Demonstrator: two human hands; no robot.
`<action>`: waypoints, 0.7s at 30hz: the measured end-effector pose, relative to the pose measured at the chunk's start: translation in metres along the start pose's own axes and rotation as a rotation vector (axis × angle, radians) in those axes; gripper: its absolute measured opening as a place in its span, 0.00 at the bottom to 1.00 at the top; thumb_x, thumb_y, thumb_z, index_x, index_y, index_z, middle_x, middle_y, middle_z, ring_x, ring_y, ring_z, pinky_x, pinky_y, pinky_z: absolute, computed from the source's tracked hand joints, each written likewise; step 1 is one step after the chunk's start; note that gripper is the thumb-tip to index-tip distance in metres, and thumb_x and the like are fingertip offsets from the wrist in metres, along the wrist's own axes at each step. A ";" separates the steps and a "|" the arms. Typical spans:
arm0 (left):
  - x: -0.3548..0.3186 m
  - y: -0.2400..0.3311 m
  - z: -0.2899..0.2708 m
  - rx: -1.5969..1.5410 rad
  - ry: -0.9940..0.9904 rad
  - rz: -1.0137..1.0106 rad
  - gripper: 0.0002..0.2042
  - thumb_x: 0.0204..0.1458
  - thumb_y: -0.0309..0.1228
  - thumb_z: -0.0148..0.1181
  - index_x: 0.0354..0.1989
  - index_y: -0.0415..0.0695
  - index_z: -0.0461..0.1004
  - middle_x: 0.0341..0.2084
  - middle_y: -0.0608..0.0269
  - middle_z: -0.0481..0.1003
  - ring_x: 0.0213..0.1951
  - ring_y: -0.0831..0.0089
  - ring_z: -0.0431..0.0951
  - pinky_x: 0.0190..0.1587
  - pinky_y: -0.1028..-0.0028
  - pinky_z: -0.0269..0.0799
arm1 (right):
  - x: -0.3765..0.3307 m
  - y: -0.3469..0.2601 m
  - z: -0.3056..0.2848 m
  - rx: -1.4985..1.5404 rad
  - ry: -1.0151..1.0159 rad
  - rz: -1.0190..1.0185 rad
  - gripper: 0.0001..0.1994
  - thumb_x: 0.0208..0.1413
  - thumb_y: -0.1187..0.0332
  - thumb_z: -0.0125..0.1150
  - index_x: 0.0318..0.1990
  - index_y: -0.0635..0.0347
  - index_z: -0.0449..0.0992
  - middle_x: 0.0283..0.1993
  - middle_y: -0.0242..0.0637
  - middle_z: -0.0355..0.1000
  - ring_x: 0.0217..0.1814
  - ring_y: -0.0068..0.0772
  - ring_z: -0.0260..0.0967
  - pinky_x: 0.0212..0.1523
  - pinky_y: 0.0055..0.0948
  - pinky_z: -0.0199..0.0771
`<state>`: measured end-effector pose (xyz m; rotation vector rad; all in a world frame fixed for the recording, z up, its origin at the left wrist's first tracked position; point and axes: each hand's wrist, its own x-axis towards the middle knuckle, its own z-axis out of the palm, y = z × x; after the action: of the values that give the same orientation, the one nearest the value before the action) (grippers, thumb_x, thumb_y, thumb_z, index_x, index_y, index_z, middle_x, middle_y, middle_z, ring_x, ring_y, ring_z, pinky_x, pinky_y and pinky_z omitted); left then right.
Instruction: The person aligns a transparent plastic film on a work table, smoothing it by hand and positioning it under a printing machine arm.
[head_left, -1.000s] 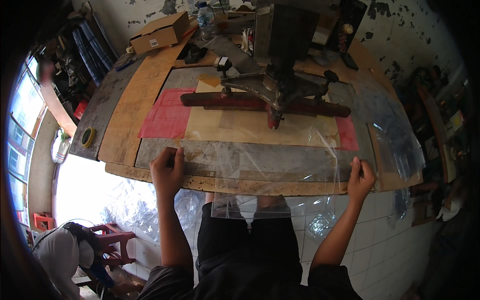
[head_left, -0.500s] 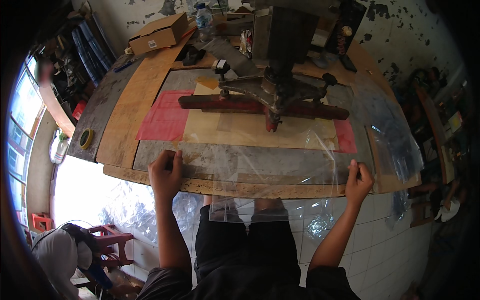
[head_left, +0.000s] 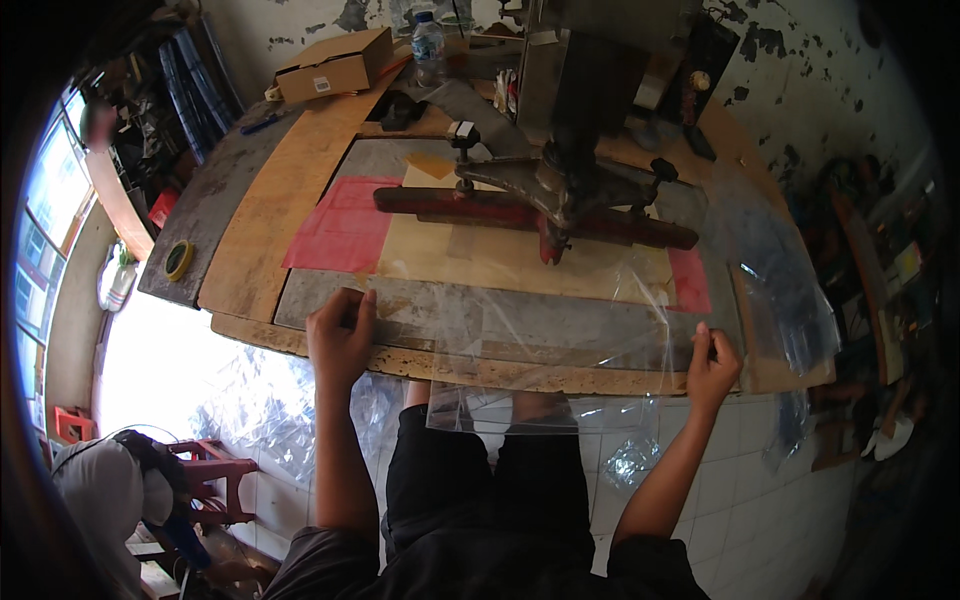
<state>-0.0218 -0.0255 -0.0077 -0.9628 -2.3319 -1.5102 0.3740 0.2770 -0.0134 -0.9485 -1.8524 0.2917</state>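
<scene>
A clear plastic sheet [head_left: 560, 345] spreads between my two hands, over the near part of the work table. Its lower edge hangs past the table front, above my knees. My left hand [head_left: 340, 330] is closed in a pinch at the sheet's left side, and my right hand [head_left: 714, 368] pinches at its right side. Being see-through, the sheet's edges are hard to trace at the fingers. Just beyond it stands a press with a long dark-red bar [head_left: 480, 208]. Beneath the bar lie a pale yellowish sheet [head_left: 425, 250] and pink pieces [head_left: 340, 225].
More clear plastic [head_left: 785, 295] lies along the table's right side. A cardboard box [head_left: 335, 65], a water bottle [head_left: 427, 50] and a tape roll [head_left: 178, 260] sit at the back and left. Crumpled plastic [head_left: 270, 410] and a red stool [head_left: 215, 480] are on the floor; another person [head_left: 105, 500] is lower left.
The whole view has shifted slightly. My hands keep their pinch at both sides of the clear sheet, and the press bar looks the same.
</scene>
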 end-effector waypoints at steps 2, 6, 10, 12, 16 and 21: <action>0.000 0.000 -0.001 0.018 -0.011 -0.008 0.12 0.63 0.33 0.69 0.30 0.39 0.79 0.15 0.60 0.73 0.17 0.73 0.71 0.25 0.68 0.66 | 0.000 0.001 0.001 -0.007 -0.005 0.005 0.15 0.69 0.68 0.67 0.30 0.68 0.76 0.24 0.39 0.75 0.26 0.28 0.70 0.31 0.32 0.69; -0.001 0.000 -0.001 -0.006 0.021 0.016 0.13 0.63 0.34 0.69 0.30 0.39 0.79 0.14 0.60 0.74 0.16 0.72 0.71 0.25 0.68 0.66 | 0.000 0.003 0.002 -0.011 -0.031 0.016 0.16 0.69 0.66 0.68 0.29 0.68 0.76 0.24 0.39 0.74 0.25 0.28 0.68 0.31 0.32 0.67; 0.001 0.001 -0.002 -0.003 0.006 0.032 0.13 0.63 0.34 0.69 0.29 0.39 0.79 0.14 0.59 0.73 0.16 0.71 0.71 0.24 0.67 0.65 | -0.001 0.001 -0.002 -0.020 -0.066 0.037 0.18 0.73 0.63 0.65 0.31 0.69 0.77 0.27 0.38 0.78 0.30 0.24 0.71 0.35 0.30 0.71; 0.000 0.002 -0.003 -0.008 0.002 0.032 0.14 0.63 0.34 0.69 0.29 0.39 0.78 0.14 0.59 0.73 0.16 0.70 0.71 0.24 0.67 0.65 | 0.000 0.002 -0.003 -0.028 -0.067 0.025 0.18 0.73 0.63 0.65 0.31 0.69 0.77 0.27 0.38 0.78 0.30 0.24 0.71 0.35 0.31 0.71; 0.000 0.007 -0.004 -0.007 -0.010 0.031 0.14 0.63 0.34 0.69 0.28 0.39 0.78 0.13 0.59 0.72 0.15 0.70 0.71 0.24 0.66 0.64 | 0.000 -0.001 0.001 -0.014 -0.010 -0.009 0.16 0.69 0.66 0.67 0.29 0.67 0.76 0.24 0.39 0.75 0.25 0.32 0.70 0.32 0.34 0.68; 0.000 0.006 -0.004 0.011 -0.016 0.031 0.14 0.63 0.34 0.68 0.28 0.39 0.78 0.14 0.57 0.72 0.15 0.67 0.70 0.24 0.65 0.64 | 0.001 -0.004 0.001 -0.022 -0.021 -0.010 0.16 0.69 0.67 0.67 0.29 0.68 0.76 0.24 0.40 0.75 0.25 0.32 0.70 0.32 0.34 0.69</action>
<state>-0.0186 -0.0275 -0.0012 -1.0074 -2.3230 -1.4815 0.3715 0.2752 -0.0109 -0.9545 -1.8825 0.2767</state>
